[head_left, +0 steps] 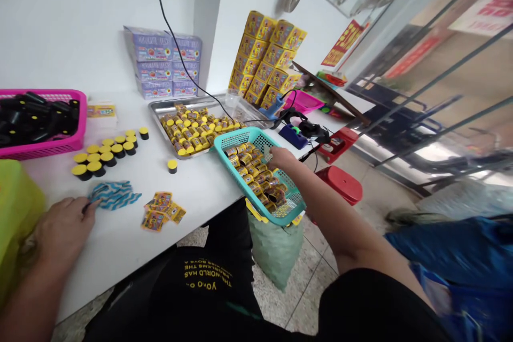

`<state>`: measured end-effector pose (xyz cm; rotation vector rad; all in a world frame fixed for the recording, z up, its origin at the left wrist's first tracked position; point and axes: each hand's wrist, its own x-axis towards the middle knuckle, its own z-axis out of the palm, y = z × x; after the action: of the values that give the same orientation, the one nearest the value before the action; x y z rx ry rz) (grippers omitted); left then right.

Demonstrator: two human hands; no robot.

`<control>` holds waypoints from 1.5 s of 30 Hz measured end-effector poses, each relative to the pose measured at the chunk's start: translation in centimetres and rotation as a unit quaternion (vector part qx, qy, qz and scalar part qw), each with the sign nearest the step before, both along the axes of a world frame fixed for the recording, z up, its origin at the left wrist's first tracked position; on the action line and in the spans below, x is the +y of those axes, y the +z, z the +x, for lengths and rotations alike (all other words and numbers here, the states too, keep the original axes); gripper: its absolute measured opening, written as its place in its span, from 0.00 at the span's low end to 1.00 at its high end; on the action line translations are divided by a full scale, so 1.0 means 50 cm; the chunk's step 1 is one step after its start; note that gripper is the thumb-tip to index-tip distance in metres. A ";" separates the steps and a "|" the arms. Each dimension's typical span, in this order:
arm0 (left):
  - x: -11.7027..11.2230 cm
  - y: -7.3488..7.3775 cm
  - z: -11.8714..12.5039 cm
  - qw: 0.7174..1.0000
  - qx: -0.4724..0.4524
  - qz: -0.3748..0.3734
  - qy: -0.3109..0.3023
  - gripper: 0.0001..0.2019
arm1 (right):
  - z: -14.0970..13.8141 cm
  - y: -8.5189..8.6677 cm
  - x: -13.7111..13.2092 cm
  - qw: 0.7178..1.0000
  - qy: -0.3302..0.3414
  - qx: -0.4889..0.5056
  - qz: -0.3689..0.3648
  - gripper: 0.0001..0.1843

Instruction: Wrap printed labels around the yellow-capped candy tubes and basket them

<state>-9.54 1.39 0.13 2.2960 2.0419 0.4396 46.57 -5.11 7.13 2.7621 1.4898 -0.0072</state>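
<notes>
My right hand reaches into a teal plastic mesh basket at the table's edge, its fingers hidden among the yellow-labelled black-capped cylinders lying inside. The basket sits tilted. My left hand rests on the white table, its fingertips at a blue-and-white zigzag cloth. A thin dark item may lie under those fingertips, but it is too small to tell. Several small yellow-and-black printed packets lie to the right of the cloth.
A metal tray of yellow cylinders, black-and-yellow caps, and a pink basket of black pieces share the table. Purple boxes, stacked yellow boxes and a black cable stand behind. Red stools sit on the floor at right.
</notes>
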 end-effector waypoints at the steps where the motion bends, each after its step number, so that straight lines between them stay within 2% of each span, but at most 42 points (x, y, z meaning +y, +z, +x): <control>1: 0.002 -0.004 -0.003 0.999 0.043 0.019 -0.016 0.14 | -0.001 0.008 0.004 1.000 -0.007 -0.002 0.005 0.22; 2: 0.004 -0.008 -0.006 0.996 0.084 0.032 -0.028 0.15 | -0.004 0.017 0.004 1.000 -0.015 -0.006 0.016 0.23; 5: 0.006 -0.016 -0.008 0.993 0.111 0.020 -0.024 0.14 | -0.038 0.042 -0.014 0.997 -0.008 0.014 0.077 0.21; 7: 0.000 -0.016 -0.001 0.994 0.110 -0.010 -0.023 0.14 | -0.090 0.049 -0.044 0.984 0.020 0.074 0.163 0.18; 9: -0.004 -0.015 0.010 0.990 0.120 -0.068 0.012 0.16 | -0.162 0.047 -0.085 0.958 0.082 0.122 0.247 0.19; 10: -0.004 -0.015 0.015 0.990 0.117 -0.084 0.000 0.17 | -0.202 0.042 -0.107 0.945 0.116 0.133 0.277 0.18; 12: 0.001 -0.016 0.024 0.988 0.116 -0.095 0.036 0.20 | -0.281 0.025 -0.146 0.907 0.227 0.148 0.322 0.16; 14: 0.008 -0.017 0.028 0.990 0.096 -0.090 0.045 0.22 | -0.356 -0.002 -0.169 0.868 0.338 0.194 0.307 0.11; 16: 0.012 -0.015 0.030 0.990 0.084 -0.105 0.030 0.19 | -0.416 -0.037 -0.168 0.848 0.386 0.245 0.269 0.10; 20: 0.008 -0.001 0.031 0.990 0.099 -0.103 0.000 0.16 | -0.475 -0.111 -0.116 0.856 0.369 0.293 0.213 0.13; 23: -0.014 0.014 0.044 0.995 0.094 -0.012 0.010 0.14 | -0.483 -0.154 -0.081 0.860 0.339 0.319 0.208 0.14; 26: -0.044 0.022 0.083 0.997 0.030 0.063 -0.015 0.14 | -0.490 -0.184 -0.059 0.860 0.305 0.349 0.214 0.15; 29: -0.049 0.010 0.143 0.994 -0.075 0.004 -0.076 0.15 | -0.500 -0.207 -0.039 0.860 0.276 0.375 0.209 0.15; 32: -0.022 -0.012 0.197 0.984 -0.125 -0.084 -0.098 0.15 | -0.507 -0.222 -0.023 0.859 0.261 0.389 0.204 0.15; 35: 0.010 -0.027 0.223 0.977 -0.135 -0.123 -0.114 0.09 | -0.506 -0.230 -0.013 0.856 0.251 0.402 0.205 0.15; 40: 0.022 -0.039 0.217 0.966 -0.191 -0.117 -0.126 0.08 | -0.510 -0.225 0.009 0.857 0.230 0.417 0.200 0.15; 45: 0.016 -0.043 0.208 0.973 -0.169 -0.080 -0.136 0.05 | -0.535 -0.215 0.046 0.859 0.230 0.413 0.199 0.15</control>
<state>0.84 2.18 -2.00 2.1811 1.5240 0.5779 19.83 -2.83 -3.62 2.7091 2.5612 -1.1348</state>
